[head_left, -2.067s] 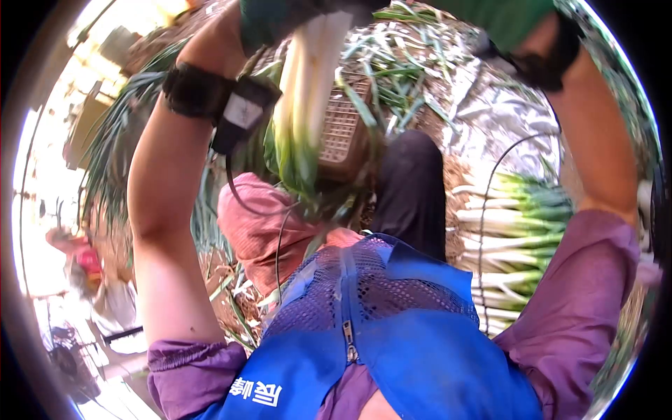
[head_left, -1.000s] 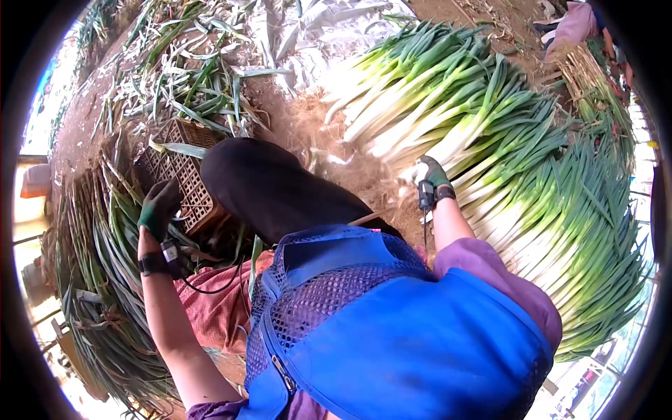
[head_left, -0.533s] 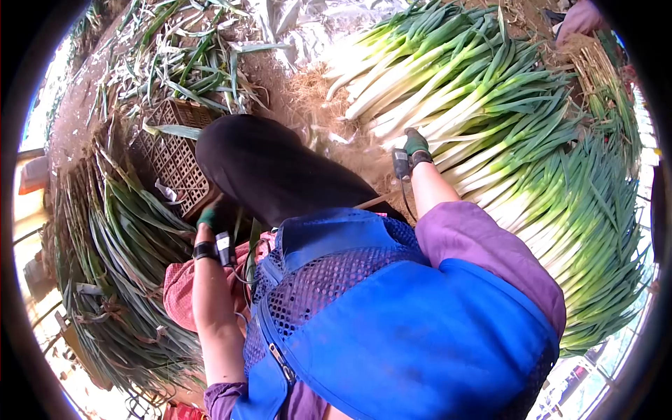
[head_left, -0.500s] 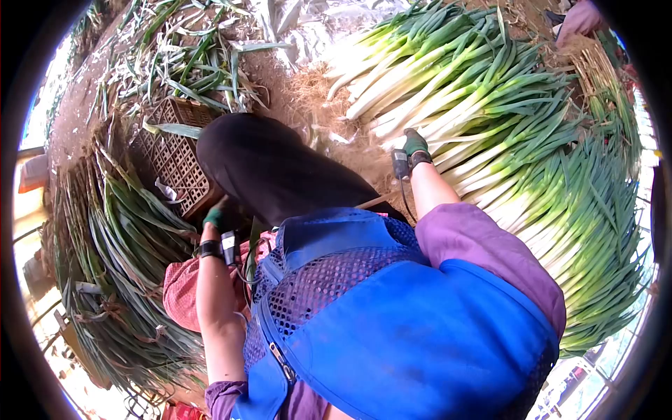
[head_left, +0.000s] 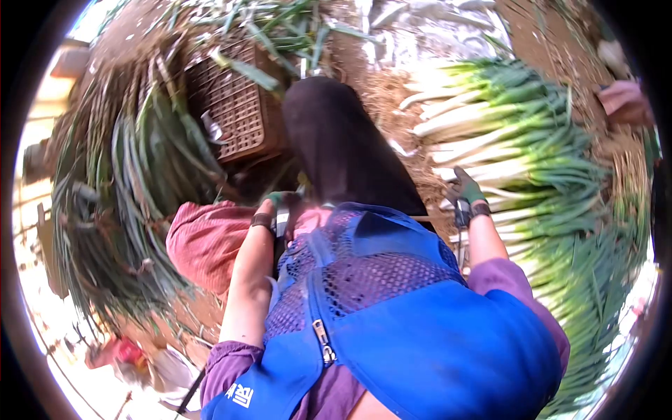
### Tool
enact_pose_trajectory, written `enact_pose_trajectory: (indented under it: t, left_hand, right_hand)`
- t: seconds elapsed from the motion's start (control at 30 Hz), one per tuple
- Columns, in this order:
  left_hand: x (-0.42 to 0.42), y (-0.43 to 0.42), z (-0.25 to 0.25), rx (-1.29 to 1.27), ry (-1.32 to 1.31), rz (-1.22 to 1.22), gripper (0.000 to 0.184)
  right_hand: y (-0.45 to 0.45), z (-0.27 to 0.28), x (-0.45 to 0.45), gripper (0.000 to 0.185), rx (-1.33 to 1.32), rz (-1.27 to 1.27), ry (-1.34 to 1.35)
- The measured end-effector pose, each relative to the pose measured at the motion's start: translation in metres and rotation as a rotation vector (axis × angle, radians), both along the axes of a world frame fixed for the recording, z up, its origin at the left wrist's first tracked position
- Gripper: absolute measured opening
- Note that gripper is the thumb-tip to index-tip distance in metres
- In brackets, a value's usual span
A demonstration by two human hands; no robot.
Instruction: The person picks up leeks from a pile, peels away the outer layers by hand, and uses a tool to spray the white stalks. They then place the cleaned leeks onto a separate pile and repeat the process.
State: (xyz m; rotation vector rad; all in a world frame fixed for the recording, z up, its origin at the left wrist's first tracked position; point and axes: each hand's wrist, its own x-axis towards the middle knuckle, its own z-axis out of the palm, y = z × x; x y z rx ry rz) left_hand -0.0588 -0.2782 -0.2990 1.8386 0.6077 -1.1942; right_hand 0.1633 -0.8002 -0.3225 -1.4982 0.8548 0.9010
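Note:
My right hand (head_left: 467,189), in a grey and green glove, is over the white stalk ends of a long row of green onions (head_left: 483,149). Its fingers look stretched out, with nothing visible gripped. My left hand (head_left: 281,201), gloved in dark green, is low by my dark trouser leg (head_left: 343,140), close to a pink cloth (head_left: 210,241). Blur and shadow hide its fingers. Both wrists carry dark bands with small devices.
A brown plastic crate (head_left: 241,112) stands ahead on the left, with loose leaves lying over it. Left of me is a heap of untrimmed green onions (head_left: 140,189). Leaf scraps (head_left: 280,28) and white plastic sheeting (head_left: 434,31) cover the ground ahead. A pink cloth-like item (head_left: 625,103) is at far right.
The view has turned, so the crate and onions appear shifted. My left hand has come from beside the crate toward my lap. My right hand remains by the white stalk ends.

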Motion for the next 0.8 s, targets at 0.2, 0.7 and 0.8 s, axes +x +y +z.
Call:
enact_pose_trajectory:
  t: [0.2, 0.7, 0.8]
  left_hand:
    - [-0.003, 0.036, 0.017, -0.282, -0.856, 0.298, 0.028]
    - [-0.022, 0.008, 0.237, -0.479, -0.704, 0.647, 0.036]
    - [-0.041, 0.027, 0.229, -0.372, -0.608, 0.56, 0.041]
  right_hand:
    - [0.046, 0.064, 0.032, 0.02, 0.206, 0.079, -0.268]
    - [0.407, 0.25, -0.041, 0.044, 0.696, 1.302, -0.317]
    - [0.441, 0.236, -0.037, 0.029, 0.588, 1.207, 0.037]
